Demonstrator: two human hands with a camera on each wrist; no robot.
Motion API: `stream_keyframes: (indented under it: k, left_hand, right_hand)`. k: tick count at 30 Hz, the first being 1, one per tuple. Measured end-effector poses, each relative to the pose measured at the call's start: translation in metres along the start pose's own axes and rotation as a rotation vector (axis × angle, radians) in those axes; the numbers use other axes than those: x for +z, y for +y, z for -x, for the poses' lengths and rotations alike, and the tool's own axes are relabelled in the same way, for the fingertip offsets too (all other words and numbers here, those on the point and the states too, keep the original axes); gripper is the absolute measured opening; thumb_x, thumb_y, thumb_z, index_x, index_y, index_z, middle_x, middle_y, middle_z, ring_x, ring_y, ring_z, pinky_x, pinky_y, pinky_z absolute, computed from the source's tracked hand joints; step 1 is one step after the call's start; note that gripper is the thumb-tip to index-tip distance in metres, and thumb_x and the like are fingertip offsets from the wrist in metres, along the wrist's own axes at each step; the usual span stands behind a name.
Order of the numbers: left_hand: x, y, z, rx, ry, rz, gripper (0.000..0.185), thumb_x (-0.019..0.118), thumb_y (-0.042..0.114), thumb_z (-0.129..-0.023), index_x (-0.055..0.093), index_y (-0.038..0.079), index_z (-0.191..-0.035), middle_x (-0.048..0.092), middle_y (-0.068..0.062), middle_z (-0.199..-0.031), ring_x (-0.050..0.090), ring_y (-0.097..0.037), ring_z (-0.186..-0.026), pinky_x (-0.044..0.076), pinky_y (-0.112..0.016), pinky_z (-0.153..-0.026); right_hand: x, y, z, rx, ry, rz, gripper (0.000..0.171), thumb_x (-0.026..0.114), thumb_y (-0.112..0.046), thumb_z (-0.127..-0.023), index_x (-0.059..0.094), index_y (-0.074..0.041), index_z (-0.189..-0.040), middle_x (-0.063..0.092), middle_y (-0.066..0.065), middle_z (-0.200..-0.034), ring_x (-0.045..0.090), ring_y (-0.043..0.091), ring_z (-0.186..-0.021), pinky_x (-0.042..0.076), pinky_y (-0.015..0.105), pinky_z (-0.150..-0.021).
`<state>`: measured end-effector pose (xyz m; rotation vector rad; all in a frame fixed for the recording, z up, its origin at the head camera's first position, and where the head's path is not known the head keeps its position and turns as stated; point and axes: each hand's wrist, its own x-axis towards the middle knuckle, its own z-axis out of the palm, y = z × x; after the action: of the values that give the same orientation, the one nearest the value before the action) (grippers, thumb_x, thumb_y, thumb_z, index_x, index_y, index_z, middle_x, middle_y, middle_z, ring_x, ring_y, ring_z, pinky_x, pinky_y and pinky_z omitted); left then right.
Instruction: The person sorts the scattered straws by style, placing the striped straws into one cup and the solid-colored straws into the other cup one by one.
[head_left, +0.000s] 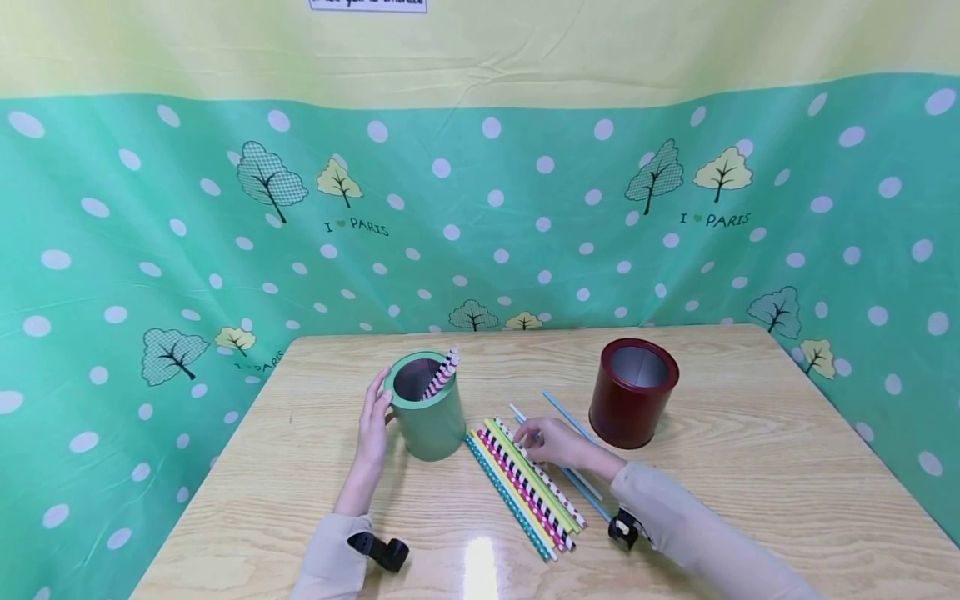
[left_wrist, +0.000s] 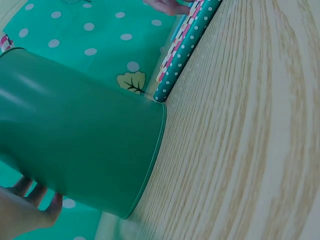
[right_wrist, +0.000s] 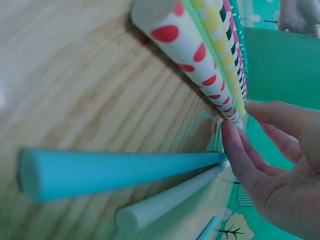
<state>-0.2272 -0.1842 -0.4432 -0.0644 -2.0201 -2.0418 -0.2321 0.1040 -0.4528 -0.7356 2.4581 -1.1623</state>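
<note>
A green can (head_left: 432, 429) stands upright on the table, with black-striped and pink-striped straws (head_left: 442, 375) leaning out over its rim. Against the can's left side rests my left hand (head_left: 372, 429); in the left wrist view its fingertips touch the wall. To the right of the can lies a slanting row of patterned straws (head_left: 525, 492). My right hand (head_left: 553, 442) reaches over the row's far right end. In the right wrist view its fingertips are on either side of the far end of a white straw with red dots (right_wrist: 192, 60), with a gap between them.
A dark red can (head_left: 632, 400) stands upright at the back right. Near the right hand, blue straws (right_wrist: 125, 170) and a pale straw (right_wrist: 170, 200) lie apart from the row. The wooden table (head_left: 750, 433) meets a green dotted cloth (head_left: 525, 208) at the back.
</note>
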Motion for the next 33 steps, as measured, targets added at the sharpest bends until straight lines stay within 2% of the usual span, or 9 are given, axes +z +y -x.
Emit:
stream_keyframes:
  k: [7, 13, 22, 33]
  left_hand:
    - [0.001, 0.001, 0.001, 0.006, 0.001, -0.006, 0.044, 0.032, 0.021, -0.095, 0.029, 0.010, -0.137, 0.031, -0.008, -0.140, 0.039, -0.024, -0.111, 0.027, -0.045, -0.093]
    - [0.001, 0.002, 0.002, 0.001, 0.010, -0.008, 0.043, 0.033, 0.022, -0.095, 0.031, 0.012, -0.137, 0.032, -0.009, -0.139, 0.040, -0.021, -0.110, 0.027, -0.045, -0.093]
    - [0.001, 0.002, 0.002, 0.004, 0.011, -0.002, 0.043, 0.032, 0.020, -0.095, 0.031, 0.011, -0.137, 0.033, -0.008, -0.139, 0.040, -0.018, -0.110, 0.027, -0.044, -0.093]
    - [0.001, 0.005, 0.001, -0.030, 0.000, 0.015, 0.043, 0.030, 0.012, -0.095, 0.028, 0.009, -0.138, 0.030, -0.010, -0.140, 0.035, -0.024, -0.117, 0.026, -0.045, -0.094]
  right_hand:
    - [0.000, 0.004, -0.001, -0.003, -0.010, -0.013, 0.021, 0.058, 0.004, -0.079, 0.060, 0.001, -0.100, 0.055, 0.009, -0.084, 0.051, 0.014, -0.062, 0.045, 0.025, -0.050]
    - [0.003, 0.009, -0.003, -0.050, 0.017, 0.051, 0.020, 0.061, 0.003, -0.076, 0.062, 0.000, -0.095, 0.055, 0.005, -0.076, 0.048, 0.009, -0.058, 0.041, 0.019, -0.049]
    - [0.003, 0.010, -0.002, -0.073, 0.027, 0.099, 0.015, 0.063, 0.003, -0.075, 0.063, -0.002, -0.089, 0.054, 0.001, -0.070, 0.047, 0.009, -0.059, 0.039, 0.019, -0.051]
    - [0.005, 0.012, -0.003, -0.016, 0.035, 0.161, 0.015, 0.064, 0.000, -0.075, 0.065, -0.005, -0.089, 0.052, -0.003, -0.064, 0.045, 0.007, -0.055, 0.037, 0.020, -0.050]
